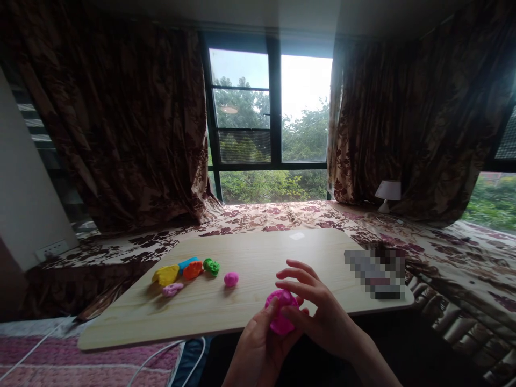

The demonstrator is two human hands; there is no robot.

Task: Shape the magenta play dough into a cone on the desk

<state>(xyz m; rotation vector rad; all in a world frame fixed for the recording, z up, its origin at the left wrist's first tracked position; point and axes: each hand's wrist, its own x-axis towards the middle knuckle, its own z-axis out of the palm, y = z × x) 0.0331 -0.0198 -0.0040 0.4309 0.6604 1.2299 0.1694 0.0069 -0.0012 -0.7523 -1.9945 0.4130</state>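
Note:
A bright magenta lump of modelling clay (pixel 281 321) is between my two hands at the table's near edge. My left hand (pixel 262 339) grips it from below and the left, thumb pressed on its front. My right hand (pixel 318 309) has its thumb on the clay, while its upper fingers are lifted and spread above. A small pink clay ball (pixel 231 279) sits on the table, left of my hands. Farther left lie lumps of clay: green (pixel 212 267), orange (pixel 192 270), blue (pixel 187 263), yellow (pixel 166 275) and pale pink (pixel 172 289).
The pale wooden table (pixel 250 247) has rounded corners. A blurred-out patch (pixel 377 271) covers something at its right end. Beyond, a flowered cloth (pixel 258 215) covers the window ledge, with a small white lamp (pixel 388 191) at the right. White cables (pixel 161 349) run below the table's left side.

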